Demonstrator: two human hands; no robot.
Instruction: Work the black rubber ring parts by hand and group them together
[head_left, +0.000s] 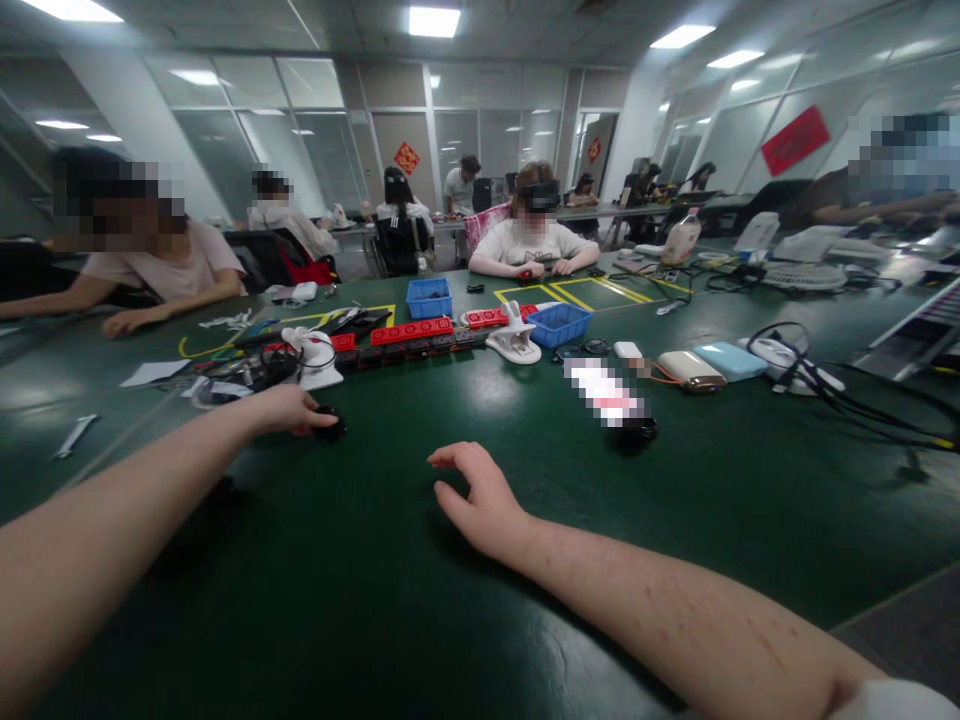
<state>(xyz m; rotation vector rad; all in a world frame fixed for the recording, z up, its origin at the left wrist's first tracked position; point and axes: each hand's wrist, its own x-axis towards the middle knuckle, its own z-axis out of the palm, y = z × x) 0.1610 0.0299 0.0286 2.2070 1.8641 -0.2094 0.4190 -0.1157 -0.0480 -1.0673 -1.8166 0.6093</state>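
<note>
My left hand (289,409) reaches out over the green table (390,560) and its fingers close on a small black round object (331,424). My right hand (480,495) rests on the table nearer me, fingers loosely curled and apart, holding nothing. Just beyond the left hand lie a white clamp stand (315,357), black cables (274,365) and a row of red and black power strips (409,335).
Two blue baskets (429,297) (559,324) and a second white clamp (514,340) sit mid-table. Power banks (690,369) and cables (840,385) lie to the right, beside a black-based bottle (634,430). Other people sit around the far and left sides. Yellow tape marks the far table.
</note>
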